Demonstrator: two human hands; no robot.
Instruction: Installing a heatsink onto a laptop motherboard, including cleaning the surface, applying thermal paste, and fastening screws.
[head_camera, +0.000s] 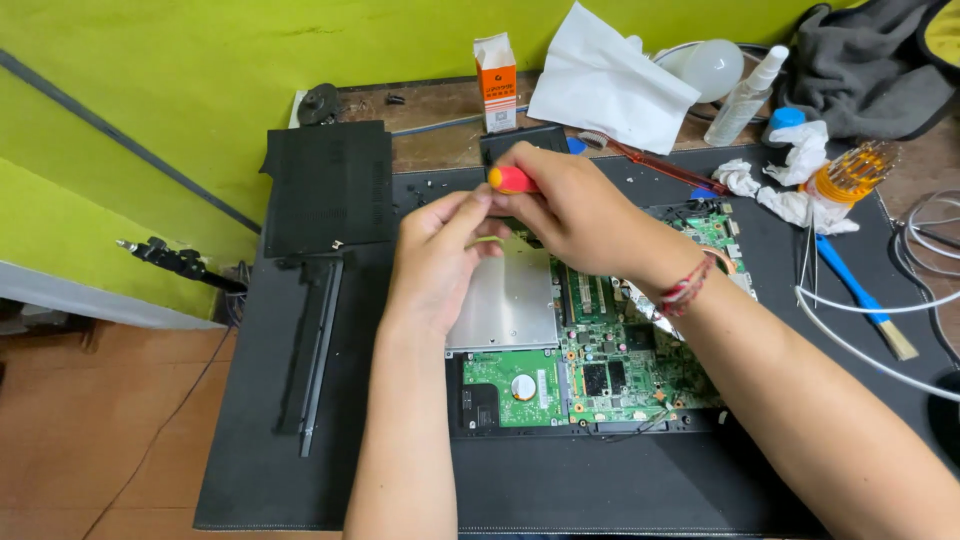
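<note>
Item: one screwdriver (512, 180), red-orange handle, clasped in the right hand (575, 215); shaft hidden beneath the fingers. Left hand (440, 250) alongside, touching, fingertips pinching at the handle's end. Both over one opened laptop (560, 340): green motherboard (620, 370) exposed, one silver optical drive (510, 300) just under the left hand. One detached black cover panel (328, 185) lies left. Behind: one orange-white carton (496, 68), white paper sheet (610, 80), one bulb (712, 65), one spray bottle (745, 95). Right: screwdriver bit set (850, 172), blue-handled brush (860, 298).
</note>
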